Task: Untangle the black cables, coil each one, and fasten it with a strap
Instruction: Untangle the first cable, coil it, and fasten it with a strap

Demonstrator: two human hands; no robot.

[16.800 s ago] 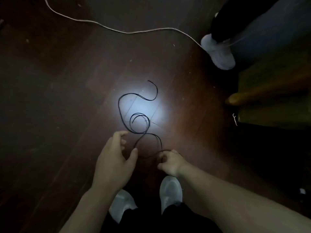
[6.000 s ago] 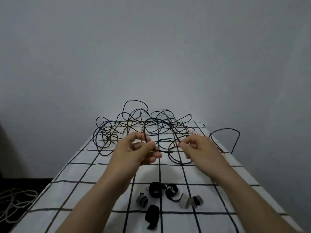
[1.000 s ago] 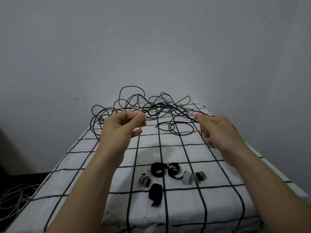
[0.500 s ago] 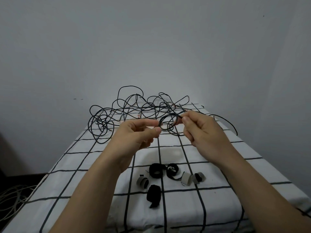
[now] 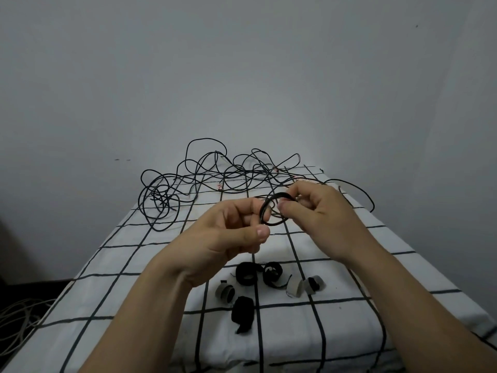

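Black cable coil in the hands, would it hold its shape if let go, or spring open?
Probably springy: the tangled cables behind stand up in arcs rather than lying flat. The coil is small, pinched by the left hand and right hand, so unstrapped it would likely spring open. Thin, so probably light.

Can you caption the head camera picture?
The left hand and right hand hold a small black cable coil over the checked tablecloth; tangled black cables lie behind, straps in front.
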